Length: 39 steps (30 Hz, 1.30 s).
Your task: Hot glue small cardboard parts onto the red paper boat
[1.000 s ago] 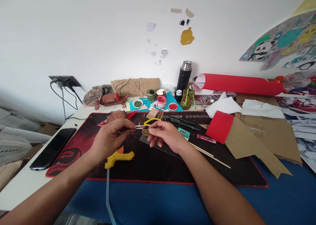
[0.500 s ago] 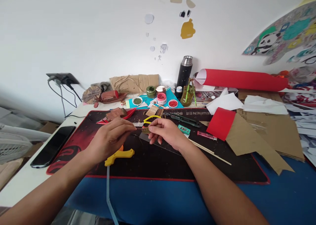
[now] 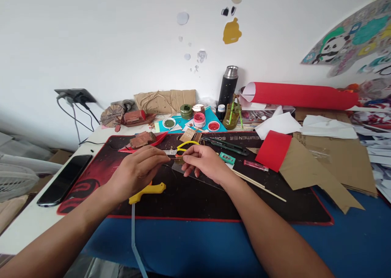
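now the left hand (image 3: 137,169) has rolled further palm-down than a second ago, pinching a thin brown sliver (image 3: 173,159) that points at the small olive piece (image 3: 179,160) gripped by the right hand (image 3: 204,162); above the black mat (image 3: 195,204), both seem lined up, though contact is unclear.

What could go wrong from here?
The small olive piece could slip from the right hand's pinch. The left hand might knock the yellow tool partly beneath it in view. The scissors lie just beyond both hands, so a forward slip could brush them.
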Motion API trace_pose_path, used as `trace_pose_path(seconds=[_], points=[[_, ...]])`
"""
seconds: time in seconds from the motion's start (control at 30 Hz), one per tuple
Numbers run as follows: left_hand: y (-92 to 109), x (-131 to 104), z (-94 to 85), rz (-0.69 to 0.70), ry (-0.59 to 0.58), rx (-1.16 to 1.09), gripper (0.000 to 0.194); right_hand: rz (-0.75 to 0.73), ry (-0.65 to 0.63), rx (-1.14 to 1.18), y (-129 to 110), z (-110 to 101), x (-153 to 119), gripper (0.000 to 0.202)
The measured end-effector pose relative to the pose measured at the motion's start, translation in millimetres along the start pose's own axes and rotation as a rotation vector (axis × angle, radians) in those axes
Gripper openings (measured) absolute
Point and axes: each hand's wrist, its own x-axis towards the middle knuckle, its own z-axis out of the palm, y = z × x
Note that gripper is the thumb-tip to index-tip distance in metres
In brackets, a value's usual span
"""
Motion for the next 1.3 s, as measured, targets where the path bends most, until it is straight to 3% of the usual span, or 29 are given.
trace_pose_path(seconds=[0.4,0.77,0.97,1.3], points=[[0.1,-0.6,3.9,-0.038,-0.025,-0.022,0.021,-0.016,-0.006,-0.021,1.0,0.4,0.0,0.009],[-2.3,-5.4,4.5,0.082,-0.026,0.06,0.026,-0.008,0.003,-0.032,1.0,2.1,-0.1,0.011],[-3.3,-8.0,5.7,0.066,-0.051,0.042,0.027,0.002,0.013,-0.036,-0.2,3.2,-0.8,0.013],[-1.5,-7.1,3.3,0.194,-0.057,0.141,0.03,0.019,0.025,-0.069,-4.2,5.0,-2.1,0.017]])
